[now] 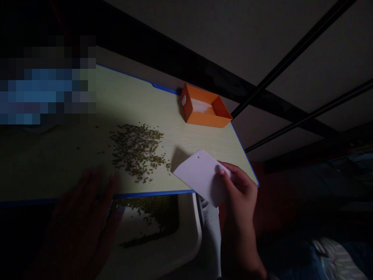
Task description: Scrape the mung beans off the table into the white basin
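Observation:
My right hand (243,190) grips a white dough scraper (199,173) by one side, thumb on top. The scraper, with a small hole near its upper corner, is tilted over the table's front edge. A loose patch of green mung beans (138,149) lies left of it, mixed with some pale bits. In deep shadow, my left hand (84,214) is by the front edge, fingers stretched out, with nothing visible in it. Below the edge is a white tub (194,241) partly filled with green beans (163,206); the left hand hides part of it.
An orange open box (208,120) with white grainy stuff (201,105) inside stands at the table's back right. The pale table (96,101) has a blue edge. A blurred-out blue area (37,91) is at far left. A shoe (338,258) shows at lower right.

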The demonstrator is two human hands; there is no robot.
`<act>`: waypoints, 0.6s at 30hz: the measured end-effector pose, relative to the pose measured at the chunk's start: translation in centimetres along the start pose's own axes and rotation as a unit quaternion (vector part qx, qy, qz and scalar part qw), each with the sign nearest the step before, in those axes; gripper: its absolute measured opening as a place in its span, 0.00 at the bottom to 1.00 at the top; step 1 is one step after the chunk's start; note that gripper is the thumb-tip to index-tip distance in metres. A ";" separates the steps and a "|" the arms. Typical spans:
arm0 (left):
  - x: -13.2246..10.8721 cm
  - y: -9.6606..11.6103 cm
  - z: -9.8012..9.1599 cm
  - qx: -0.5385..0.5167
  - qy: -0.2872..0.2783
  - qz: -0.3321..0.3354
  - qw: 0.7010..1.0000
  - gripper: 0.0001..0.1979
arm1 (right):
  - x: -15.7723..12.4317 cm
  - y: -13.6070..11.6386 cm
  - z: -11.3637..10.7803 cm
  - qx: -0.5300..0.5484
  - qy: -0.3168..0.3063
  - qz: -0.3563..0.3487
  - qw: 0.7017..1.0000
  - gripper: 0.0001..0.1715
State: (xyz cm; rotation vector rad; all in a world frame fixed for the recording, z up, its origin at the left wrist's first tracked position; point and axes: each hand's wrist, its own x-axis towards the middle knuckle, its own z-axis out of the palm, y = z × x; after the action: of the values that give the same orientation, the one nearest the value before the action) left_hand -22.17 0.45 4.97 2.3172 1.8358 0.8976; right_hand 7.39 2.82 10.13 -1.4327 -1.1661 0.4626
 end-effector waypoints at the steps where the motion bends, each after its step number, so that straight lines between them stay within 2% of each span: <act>1: 0.0 0.1 0.0 -0.009 0.002 -0.007 1.000 0.31 | 0.1 0.1 -0.1 -0.003 0.004 0.004 1.000 0.08; 4: 0.1 0.5 -0.3 -0.025 0.003 -0.029 0.999 0.30 | 0.3 0.4 -0.1 -0.007 0.005 0.012 1.000 0.09; 10: 0.1 0.3 -0.2 -0.011 -0.004 -0.025 1.000 0.31 | 0.0 1.3 0.4 0.002 -0.013 0.022 1.000 0.11; 18: 0.2 0.0 -0.2 -0.012 0.002 -0.004 1.000 0.31 | -0.1 0.5 0.7 0.013 -0.019 0.030 0.999 0.09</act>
State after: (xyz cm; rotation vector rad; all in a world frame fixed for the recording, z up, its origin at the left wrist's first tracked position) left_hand -22.19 0.54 5.17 2.2942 1.8248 0.9178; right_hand 6.99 3.16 9.50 -1.4451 -1.1461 0.5473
